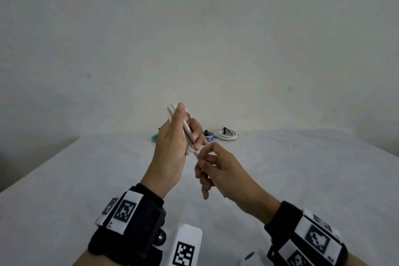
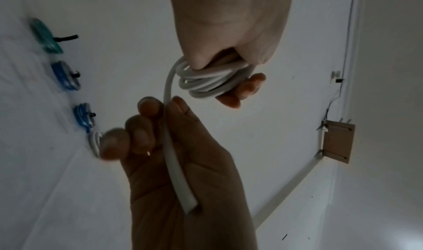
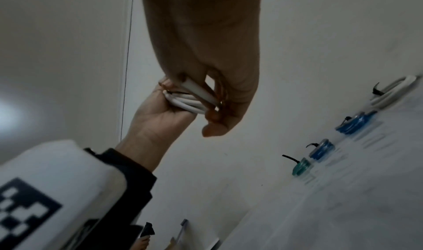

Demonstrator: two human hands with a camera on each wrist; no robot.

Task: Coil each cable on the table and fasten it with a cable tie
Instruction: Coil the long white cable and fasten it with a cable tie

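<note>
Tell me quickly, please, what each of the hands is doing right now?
Left hand: closed around the coiled white cable.
Right hand: closed, pinching that cable's loose end.

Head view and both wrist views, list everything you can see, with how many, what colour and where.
white cable: one, white, coiled in the left hand, its loose end running to the right hand
white coil: one, white with a black tie, far side of the table, rightmost in the head view
blue coils: two, blue with black ties, in the same far row
green coil: one, teal green with a black tie, left end of the row
table: one, white cover
wall: pale grey, behind the table
wrist bands: two, black with black-and-white markers
left hand: grips the coiled loops
right hand: pinches the cable's loose end
</note>
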